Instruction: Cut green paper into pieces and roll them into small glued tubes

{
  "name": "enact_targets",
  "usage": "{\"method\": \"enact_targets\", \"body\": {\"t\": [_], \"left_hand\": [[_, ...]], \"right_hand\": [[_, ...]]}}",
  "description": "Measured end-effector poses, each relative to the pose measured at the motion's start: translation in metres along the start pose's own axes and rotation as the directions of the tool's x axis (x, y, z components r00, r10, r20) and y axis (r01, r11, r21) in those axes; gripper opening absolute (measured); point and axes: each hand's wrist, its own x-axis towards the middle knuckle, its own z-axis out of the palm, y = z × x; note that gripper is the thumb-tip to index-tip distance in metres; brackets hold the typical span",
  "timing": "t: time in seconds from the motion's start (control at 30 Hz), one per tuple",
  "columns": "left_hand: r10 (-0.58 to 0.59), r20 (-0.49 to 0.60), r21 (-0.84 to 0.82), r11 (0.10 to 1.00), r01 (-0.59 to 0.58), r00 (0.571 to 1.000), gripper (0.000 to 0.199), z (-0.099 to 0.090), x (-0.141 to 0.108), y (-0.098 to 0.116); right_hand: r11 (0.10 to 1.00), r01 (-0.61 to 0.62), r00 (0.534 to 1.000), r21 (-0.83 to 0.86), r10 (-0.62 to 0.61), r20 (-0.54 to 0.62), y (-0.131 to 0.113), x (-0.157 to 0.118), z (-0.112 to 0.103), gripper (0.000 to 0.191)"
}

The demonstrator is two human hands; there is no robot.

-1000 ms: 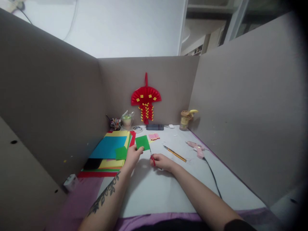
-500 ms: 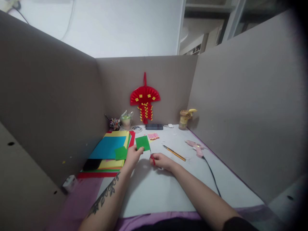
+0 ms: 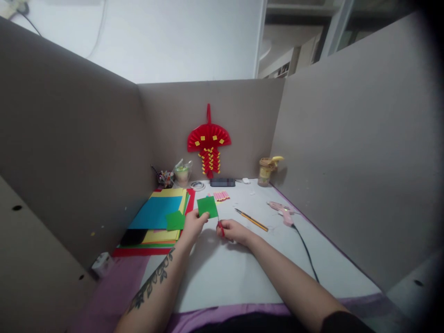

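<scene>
A square of green paper (image 3: 207, 206) is pinched between the thumb and fingers of my left hand (image 3: 195, 224), above the white tabletop. My right hand (image 3: 235, 231) is closed around the red handles of a pair of scissors (image 3: 221, 227). The blades point up and away along the right edge of the green square; whether they bite into the paper is too small to tell. Beside my left hand, another green paper piece (image 3: 175, 221) lies on a stack of coloured paper (image 3: 156, 210) with a blue sheet near its top.
A pencil (image 3: 251, 220) and a pink glue gun (image 3: 282, 212) with a dark cord lie to the right. Pink rolled pieces (image 3: 222, 196), a tape roll (image 3: 197, 186) and a cup (image 3: 264, 173) stand farther back. A red paper ornament (image 3: 209, 143) hangs on the grey back panel.
The green square and my left hand have shifted very slightly right. My right hand keeps its hold on the scissors at nearly the same spot.
</scene>
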Motion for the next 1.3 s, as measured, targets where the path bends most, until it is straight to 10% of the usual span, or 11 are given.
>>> {"method": "enact_targets", "body": {"t": [1.3], "left_hand": [[0.022,0.073,0.042,0.999,-0.025,0.997,0.023,0.006,-0.005,0.002]], "right_hand": [[0.993,0.008,0.999,0.121,-0.002,-0.049,0.005,0.003,-0.004,0.015]]}}
